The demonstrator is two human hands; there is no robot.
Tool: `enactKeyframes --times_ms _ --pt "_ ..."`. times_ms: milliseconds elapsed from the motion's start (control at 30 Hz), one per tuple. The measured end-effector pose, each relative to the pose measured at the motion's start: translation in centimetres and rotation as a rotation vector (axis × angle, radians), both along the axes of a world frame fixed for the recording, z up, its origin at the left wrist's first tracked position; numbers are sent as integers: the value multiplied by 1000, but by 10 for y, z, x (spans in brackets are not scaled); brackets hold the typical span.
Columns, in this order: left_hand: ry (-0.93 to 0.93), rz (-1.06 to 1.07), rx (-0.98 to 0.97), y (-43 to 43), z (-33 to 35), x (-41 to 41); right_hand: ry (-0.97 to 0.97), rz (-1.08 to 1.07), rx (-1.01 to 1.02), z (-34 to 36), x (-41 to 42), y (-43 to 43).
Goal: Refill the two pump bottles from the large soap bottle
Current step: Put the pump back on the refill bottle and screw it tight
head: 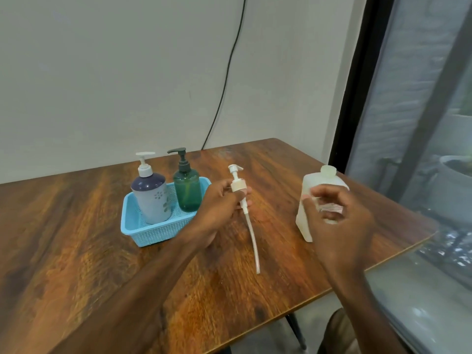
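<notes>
1 basket (158, 234) holds 1 grey pump bottle (152, 200) and 1 green pump bottle (187, 192). Beside stands 1 large soap bottle (310, 183). Left hand (219, 209) pinches 1 pump (236, 185); right hand (341, 226) is blurred, its grip unclear.

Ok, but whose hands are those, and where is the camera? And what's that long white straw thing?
There is no machine here, just a person. The camera sits on their head and looks down, so you see both arms reaching out as if they were your own. This is the only picture.

On the wooden table stands a blue basket with two pump bottles inside: a pale bottle with a dark top and a white pump, and a green bottle with a dark pump.

The left hand pinches the straw thing. It is a white pump with its long tube, not in any bottle.

The big soap bottle stands on the right with no pump on top. The right hand is in front of it, fingers curled. It is blurry, so I cannot tell if it holds the bottle.
</notes>
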State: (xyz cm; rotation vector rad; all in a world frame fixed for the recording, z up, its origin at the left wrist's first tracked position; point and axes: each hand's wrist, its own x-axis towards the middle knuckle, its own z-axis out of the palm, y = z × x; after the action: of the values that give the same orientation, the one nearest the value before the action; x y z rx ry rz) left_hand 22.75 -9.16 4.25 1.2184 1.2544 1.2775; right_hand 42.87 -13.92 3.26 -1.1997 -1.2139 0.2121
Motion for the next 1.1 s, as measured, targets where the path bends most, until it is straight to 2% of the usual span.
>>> enactKeyframes --times_ms 67,133,200,267,433,700,1100 --pt "-47 0 -72 -1 1 4 8 -151 2 -10 11 3" --pt "-68 -1 -134 -3 2 10 0 -231 -136 -21 18 16" --pt "-89 -8 -165 -5 3 17 -49 -223 -305 -31 20 29" --pt "-69 -1 -144 -6 5 22 -41 -138 -388 -39 17 39" --pt "136 26 67 -13 18 19 -64 10 -363 -46 3 36" --pt "123 197 406 -27 65 -8 -145 148 -344 -39 -27 17" --pt "56 412 748 -34 116 -22 -204 225 -436 -42 -53 12"
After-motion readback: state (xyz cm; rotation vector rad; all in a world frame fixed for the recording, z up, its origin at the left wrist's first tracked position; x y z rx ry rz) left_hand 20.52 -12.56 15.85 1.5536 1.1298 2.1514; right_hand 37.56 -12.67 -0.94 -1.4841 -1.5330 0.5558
